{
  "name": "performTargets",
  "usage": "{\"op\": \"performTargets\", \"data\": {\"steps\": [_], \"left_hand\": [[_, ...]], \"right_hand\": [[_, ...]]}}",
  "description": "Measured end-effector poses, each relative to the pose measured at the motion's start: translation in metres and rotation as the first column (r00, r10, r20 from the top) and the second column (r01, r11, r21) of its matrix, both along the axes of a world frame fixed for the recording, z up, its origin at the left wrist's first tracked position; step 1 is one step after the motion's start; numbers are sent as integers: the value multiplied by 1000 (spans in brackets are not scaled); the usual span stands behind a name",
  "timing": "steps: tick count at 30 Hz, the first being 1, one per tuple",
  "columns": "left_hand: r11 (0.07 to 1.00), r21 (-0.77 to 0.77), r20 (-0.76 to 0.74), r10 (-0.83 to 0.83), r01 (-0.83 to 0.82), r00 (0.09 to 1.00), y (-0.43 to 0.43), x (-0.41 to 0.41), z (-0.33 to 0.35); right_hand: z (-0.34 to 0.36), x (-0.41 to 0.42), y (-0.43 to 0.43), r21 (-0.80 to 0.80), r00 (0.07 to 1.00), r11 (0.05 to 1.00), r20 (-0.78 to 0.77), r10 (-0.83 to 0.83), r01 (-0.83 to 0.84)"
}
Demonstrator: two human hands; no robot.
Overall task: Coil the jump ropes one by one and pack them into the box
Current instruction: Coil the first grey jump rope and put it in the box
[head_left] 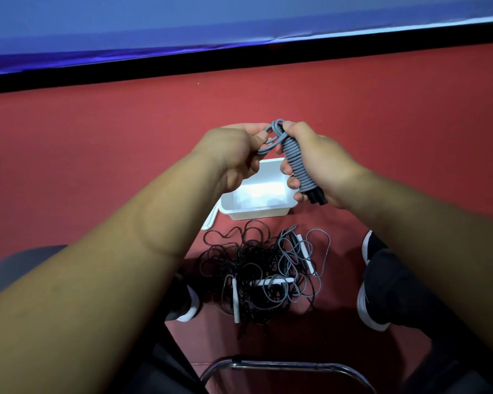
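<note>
My right hand (322, 166) is gripping the grey jump rope (298, 163), wound into a tight coil, above the white box (256, 207). Left hand (234, 155) is pinching its loose end. Other ropes (256, 274) are lying tangled below.

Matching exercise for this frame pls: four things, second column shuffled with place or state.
1. grey jump rope wound round black handles
2. white plastic box
3. tangled pile of black and grey ropes
4. left hand

A. heaped on the red floor, nearest the person
B. pinches the grey rope's loose end
C. gripped in the right hand
D. open-topped, beyond the tangle

Pairs: 1-C, 2-D, 3-A, 4-B.
</note>
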State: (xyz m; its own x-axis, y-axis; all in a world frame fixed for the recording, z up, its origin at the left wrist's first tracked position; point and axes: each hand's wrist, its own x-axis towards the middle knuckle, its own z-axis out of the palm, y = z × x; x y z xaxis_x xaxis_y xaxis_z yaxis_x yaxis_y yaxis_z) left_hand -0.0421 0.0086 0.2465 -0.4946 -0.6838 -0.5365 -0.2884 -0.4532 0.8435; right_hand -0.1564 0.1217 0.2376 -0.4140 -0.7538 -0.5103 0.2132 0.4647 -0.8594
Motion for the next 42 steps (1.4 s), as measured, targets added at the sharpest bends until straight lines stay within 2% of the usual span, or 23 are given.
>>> {"op": "performTargets", "data": {"steps": [5, 11, 15, 19, 23, 29, 35, 42], "left_hand": [[997, -74, -101, 12, -19, 995, 2, 7, -2], [974, -225, -187, -59, 16, 981, 5, 14, -4], [909, -414, -90, -104, 58, 990, 10, 13, -11], [870, -483, -29, -124, 95, 992, 9, 8, -13], [847, -504, -13, -206, 171, 979, 9, 6, -11], [869, -487, -86, -152, 92, 985, 15, 4, -10], [898, -430, -115, -158, 94, 981, 8, 0, -6], [905, -407, -100, -179, 124, 979, 2, 2, -2]], "right_hand": [[-1, -8, 1, -4, 994, 995, -36, 100, -101], [-5, -17, 3, -24, 973, 975, -59, 221, -223], [-7, -17, 5, 32, 949, 962, -158, 272, -270], [-9, -19, 7, 41, 949, 964, -173, 265, -262], [-8, -19, 7, 26, 942, 960, -189, 277, -278], [-5, -16, 5, 17, 952, 965, -164, 260, -261], [-3, -18, 4, -9, 978, 978, -25, 206, -207], [-4, -20, 6, -15, 979, 979, 38, 202, -201]]}}
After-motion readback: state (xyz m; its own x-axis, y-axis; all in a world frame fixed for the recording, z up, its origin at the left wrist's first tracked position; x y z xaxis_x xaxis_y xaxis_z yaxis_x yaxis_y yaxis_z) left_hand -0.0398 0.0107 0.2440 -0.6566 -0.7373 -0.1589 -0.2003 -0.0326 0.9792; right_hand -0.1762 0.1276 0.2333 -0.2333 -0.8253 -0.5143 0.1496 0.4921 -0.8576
